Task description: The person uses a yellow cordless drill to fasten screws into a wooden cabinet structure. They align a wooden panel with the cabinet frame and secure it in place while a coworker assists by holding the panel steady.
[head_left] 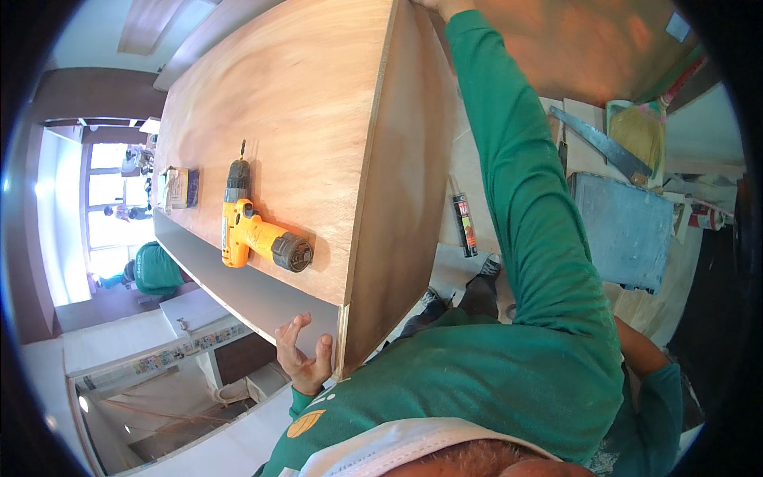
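A large plywood cabinet box [302,87] stands in front of me, its top panel and near side panel showing. My left hand [304,354] is beside its near corner, fingers spread and thumb apart, with nothing in it. My right arm, in a green sleeve, stretches to the far end of the box. Up there my right hand [435,4] is mostly cut off by the frame's upper edge, at the panel's far corner; its fingers do not show. A yellow and black cordless drill [246,230] with a bit fitted lies on the top panel.
A small box [179,188] sits at the panel's left edge. On the floor at right are a sealant cartridge [464,226], a blue case [621,230], a handsaw [602,145] and a broom [642,131]. One person [645,354] is close at my right; another [159,269] is far left.
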{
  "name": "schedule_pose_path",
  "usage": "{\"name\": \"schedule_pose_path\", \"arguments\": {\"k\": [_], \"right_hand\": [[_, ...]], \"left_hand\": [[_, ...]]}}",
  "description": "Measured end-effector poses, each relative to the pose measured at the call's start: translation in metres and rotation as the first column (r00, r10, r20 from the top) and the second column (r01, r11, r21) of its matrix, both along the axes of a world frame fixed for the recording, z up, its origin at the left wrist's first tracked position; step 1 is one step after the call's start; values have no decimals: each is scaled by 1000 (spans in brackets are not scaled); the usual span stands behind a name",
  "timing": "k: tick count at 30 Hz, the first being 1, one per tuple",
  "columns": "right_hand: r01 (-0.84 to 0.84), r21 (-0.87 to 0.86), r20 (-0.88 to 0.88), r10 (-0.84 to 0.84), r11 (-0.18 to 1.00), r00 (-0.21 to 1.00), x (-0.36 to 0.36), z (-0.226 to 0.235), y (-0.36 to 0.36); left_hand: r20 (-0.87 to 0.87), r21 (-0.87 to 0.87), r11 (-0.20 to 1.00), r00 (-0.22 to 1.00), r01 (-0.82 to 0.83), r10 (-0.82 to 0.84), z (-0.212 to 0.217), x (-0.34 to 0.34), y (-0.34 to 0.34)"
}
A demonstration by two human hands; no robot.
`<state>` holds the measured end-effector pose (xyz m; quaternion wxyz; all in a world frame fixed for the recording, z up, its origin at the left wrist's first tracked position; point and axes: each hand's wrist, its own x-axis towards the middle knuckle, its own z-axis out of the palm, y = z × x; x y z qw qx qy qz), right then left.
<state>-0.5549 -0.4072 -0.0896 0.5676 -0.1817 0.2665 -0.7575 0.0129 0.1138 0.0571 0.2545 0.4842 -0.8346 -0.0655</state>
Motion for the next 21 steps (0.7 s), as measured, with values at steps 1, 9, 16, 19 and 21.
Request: {"name": "schedule_pose_path", "arguments": {"k": [1, 9, 16, 19, 21], "right_hand": [[-66, 3, 74, 65, 998, 995, -3, -1, -7], [-253, -73, 299, 263, 965, 917, -22, -11, -45], [-281, -93, 446, 292, 955, 846, 11, -7, -9], [-265, -100, 403, 282, 959, 871, 17, 4, 20], [-253, -101, 371, 272, 962, 888, 21, 9, 39]], "left_hand": [[-2, 1, 1000, 1000, -6, 6, 0, -1, 0], [-28, 5, 1000, 1000, -2, 2, -2, 4, 0], [-62, -9, 1000, 998, -24, 23, -5, 6, 6], [-100, -23, 1000, 995, -11, 8, -6, 7, 5], [-151, -6, 999, 988, 37, -37, -9, 7, 0]]}}
